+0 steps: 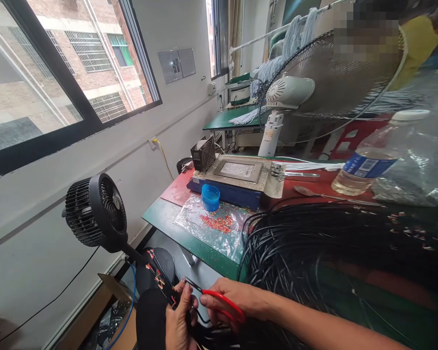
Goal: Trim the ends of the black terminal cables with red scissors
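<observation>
Low in the view, my left hand [178,318] is closed, pinching the end of a thin black cable near its fingertips. My right hand [231,294] is wrapped round the red handles of a pair of scissors [237,311], whose dark blades point left and meet my left fingertips. Whether the blades are closed on the cable is too small to tell. Just left of my hands, several black cable ends [160,282] with bared red and pale wires lie across my dark-clothed lap. More black cable [219,335] runs beneath my right hand.
A big heap of black cables [277,243] covers the table's right side. Behind are a blue cup [210,197], red and yellow scraps [219,223] on plastic, a flat heated-looking plate [237,171] and a bottle [365,165]. A black fan [97,211] stands left; a white-bodied fan [290,91] stands behind.
</observation>
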{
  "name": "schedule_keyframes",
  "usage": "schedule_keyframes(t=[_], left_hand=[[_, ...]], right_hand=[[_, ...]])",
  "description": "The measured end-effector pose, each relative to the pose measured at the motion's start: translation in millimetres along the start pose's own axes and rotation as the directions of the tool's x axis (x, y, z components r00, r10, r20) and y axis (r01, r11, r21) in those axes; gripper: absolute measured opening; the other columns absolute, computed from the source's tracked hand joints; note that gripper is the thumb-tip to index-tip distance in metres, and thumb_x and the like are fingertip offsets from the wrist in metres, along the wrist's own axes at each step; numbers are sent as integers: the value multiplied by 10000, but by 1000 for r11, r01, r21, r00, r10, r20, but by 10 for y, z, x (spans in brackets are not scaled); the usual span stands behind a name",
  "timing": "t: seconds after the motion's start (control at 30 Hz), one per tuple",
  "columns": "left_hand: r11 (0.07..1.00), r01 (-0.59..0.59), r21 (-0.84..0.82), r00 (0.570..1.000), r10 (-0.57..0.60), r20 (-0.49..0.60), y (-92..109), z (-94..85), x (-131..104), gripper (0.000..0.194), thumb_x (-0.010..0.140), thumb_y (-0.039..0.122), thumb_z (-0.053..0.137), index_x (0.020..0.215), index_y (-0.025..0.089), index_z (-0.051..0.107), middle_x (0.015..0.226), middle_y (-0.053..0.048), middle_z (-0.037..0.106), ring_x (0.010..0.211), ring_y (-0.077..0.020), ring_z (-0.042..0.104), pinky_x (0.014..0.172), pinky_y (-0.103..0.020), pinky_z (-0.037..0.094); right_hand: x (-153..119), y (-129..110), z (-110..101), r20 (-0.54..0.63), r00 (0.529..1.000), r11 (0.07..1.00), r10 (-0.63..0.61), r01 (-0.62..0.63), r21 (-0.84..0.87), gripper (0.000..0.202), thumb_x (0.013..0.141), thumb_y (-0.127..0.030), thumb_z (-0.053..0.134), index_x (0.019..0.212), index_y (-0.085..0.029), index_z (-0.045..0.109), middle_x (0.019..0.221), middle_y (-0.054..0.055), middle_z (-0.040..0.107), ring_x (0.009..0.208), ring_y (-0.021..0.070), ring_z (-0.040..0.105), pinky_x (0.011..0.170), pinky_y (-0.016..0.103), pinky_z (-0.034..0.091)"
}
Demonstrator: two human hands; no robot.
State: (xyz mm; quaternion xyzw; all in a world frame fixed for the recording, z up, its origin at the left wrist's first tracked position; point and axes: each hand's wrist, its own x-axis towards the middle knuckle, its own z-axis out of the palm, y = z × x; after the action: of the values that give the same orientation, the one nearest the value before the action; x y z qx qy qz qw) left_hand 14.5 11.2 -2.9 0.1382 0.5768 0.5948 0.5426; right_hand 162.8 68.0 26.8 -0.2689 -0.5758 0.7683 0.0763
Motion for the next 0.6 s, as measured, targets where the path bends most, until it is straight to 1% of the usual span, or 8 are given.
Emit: schedule_keyframes(t=[0.1, 0.17, 0.3, 0.43, 0.53, 0.6], left_hand=[[999, -9, 36, 1000, 8, 27, -9, -27, 4, 250, 694, 316, 627, 850, 152, 521, 500, 56, 503, 379, -23, 333, 356, -161, 202], [998, -17, 59, 1000, 16, 8, -19, -41, 11, 277, 688, 315, 633, 881, 151, 521, 500, 54, 512, 381, -24, 339, 364, -163, 204], [996, -19, 91, 999, 22, -32, -35, -53, 14, 340, 672, 309, 652, 938, 137, 529, 484, 53, 511, 417, -41, 400, 391, -164, 254], [995, -11, 102, 998, 17, -52, -33, -54, 1, 343, 659, 290, 668, 939, 131, 550, 477, 52, 509, 468, -61, 457, 433, -166, 322], [997, -2, 71, 999, 4, -41, -16, -39, -16, 326, 663, 294, 663, 930, 143, 553, 494, 46, 520, 465, -56, 447, 422, -160, 308], [998, -11, 56, 1000, 11, -7, 0, -20, -31, 285, 676, 310, 647, 894, 150, 557, 502, 46, 514, 435, -40, 402, 399, -154, 271]], right_hand=[[0, 11, -4, 0, 1000, 999, -3, 3, -39, 547, 697, -643, 510, 603, -110, 587, 451, -38, 426, 333, 28, 324, 360, 154, 281], [5, 19, -1, -23, 1000, 996, 4, -6, -89, 545, 702, -640, 507, 612, -109, 586, 454, -37, 421, 335, 29, 320, 362, 155, 283], [9, 15, 17, -87, 996, 979, 26, -43, -200, 511, 725, -613, 494, 629, -116, 559, 486, -23, 439, 364, 46, 363, 374, 163, 298], [-3, -10, 31, -120, 992, 956, 36, -69, -284, 454, 756, -554, 474, 632, -122, 536, 510, -10, 443, 404, 61, 381, 391, 172, 291], [8, -6, 28, -140, 990, 943, 11, -57, -329, 418, 767, -511, 463, 615, -127, 525, 502, -22, 397, 420, 58, 346, 395, 173, 253], [35, 20, 17, -187, 981, 929, -53, -20, -369, 396, 754, -475, 486, 551, -134, 480, 489, -37, 321, 439, 50, 290, 398, 176, 205]])
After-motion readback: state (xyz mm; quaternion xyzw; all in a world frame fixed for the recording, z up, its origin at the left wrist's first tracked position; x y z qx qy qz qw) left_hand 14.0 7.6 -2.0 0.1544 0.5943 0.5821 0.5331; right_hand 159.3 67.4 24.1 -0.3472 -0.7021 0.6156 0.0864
